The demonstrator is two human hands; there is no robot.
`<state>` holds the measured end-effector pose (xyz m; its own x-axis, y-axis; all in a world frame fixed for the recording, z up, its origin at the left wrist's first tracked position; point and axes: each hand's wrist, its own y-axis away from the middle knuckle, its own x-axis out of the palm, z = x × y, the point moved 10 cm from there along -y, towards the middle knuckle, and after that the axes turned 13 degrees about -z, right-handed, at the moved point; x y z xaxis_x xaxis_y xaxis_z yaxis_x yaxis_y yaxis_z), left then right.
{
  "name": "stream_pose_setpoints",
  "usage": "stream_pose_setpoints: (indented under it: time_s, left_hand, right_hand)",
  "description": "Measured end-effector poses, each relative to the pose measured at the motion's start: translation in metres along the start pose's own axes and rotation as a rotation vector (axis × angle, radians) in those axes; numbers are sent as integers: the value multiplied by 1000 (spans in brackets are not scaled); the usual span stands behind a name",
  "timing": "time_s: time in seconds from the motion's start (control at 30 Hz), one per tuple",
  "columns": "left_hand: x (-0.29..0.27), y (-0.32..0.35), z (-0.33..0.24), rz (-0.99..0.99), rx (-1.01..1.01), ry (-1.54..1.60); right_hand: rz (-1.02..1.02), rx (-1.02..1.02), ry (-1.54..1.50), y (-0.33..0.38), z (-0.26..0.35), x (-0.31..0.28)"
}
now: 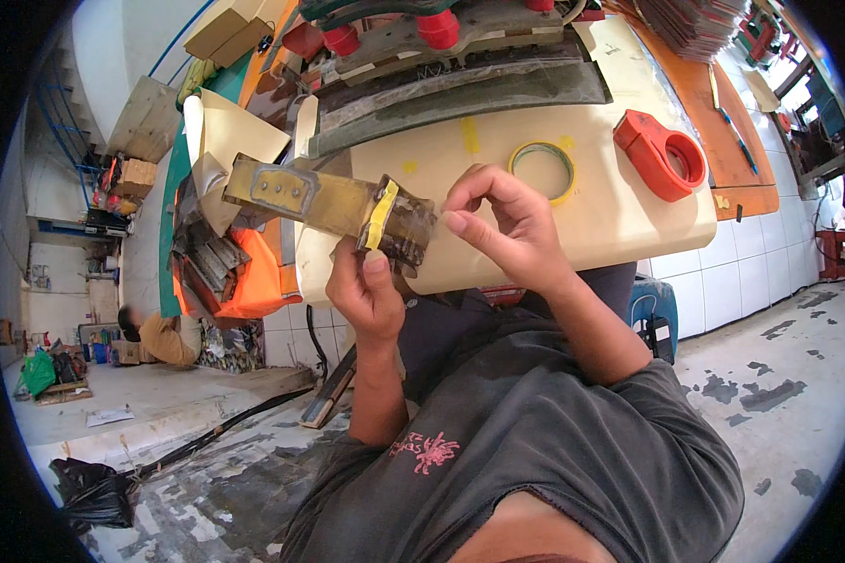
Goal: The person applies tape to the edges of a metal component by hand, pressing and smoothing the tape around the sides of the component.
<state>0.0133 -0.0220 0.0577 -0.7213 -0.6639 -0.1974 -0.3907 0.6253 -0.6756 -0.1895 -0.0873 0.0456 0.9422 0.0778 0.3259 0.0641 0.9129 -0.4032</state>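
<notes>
My left hand (368, 286) is closed on the lower edge of a flat, translucent yellow-brown plastic strip (333, 199), thumb toward me. A grey outlined patch with a row of small dots marks its far left part. A band of yellow tape (380, 214) crosses the strip near its right end, just above my left thumb. My right hand (512, 225) is raised just right of that end, thumb and forefinger drawn together in a pinch. Whatever sits between those fingertips, if anything, is too small to make out.
A yellow tape roll (542, 174) and a red tape dispenser (660, 156) lie on the cream-covered table (610, 230). Behind them stands a machine with a long dark bar (460, 111). Left are stacked plastic pieces (218, 267) and orange material (258, 277). Another person (169, 336) is far left.
</notes>
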Motion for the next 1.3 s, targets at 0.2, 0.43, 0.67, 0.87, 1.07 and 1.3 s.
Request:
stream_pose_setpoints:
  time_s: [0.2,0.43,0.67,0.87,1.07,1.3]
  left_hand:
    - [-9,3,2,0,9,30]
    - [-6,5,-7,22,136,-38]
    - [-8,7,-5,-11,124,-25]
    - [-7,7,-4,-37,118,-9]
    - [-4,6,-7,-26,115,1]
    - [-9,9,-3,8,137,-3]
  right_hand:
    - [245,-83,-34,-3,14,27]
    - [225,4,2,1,0,38]
    - [120,12,79,2,-10,32]
    - [138,-24,65,3,-7,36]
    - [147,-27,97,2,-3,33]
    - [87,156,-118,3,-19,19]
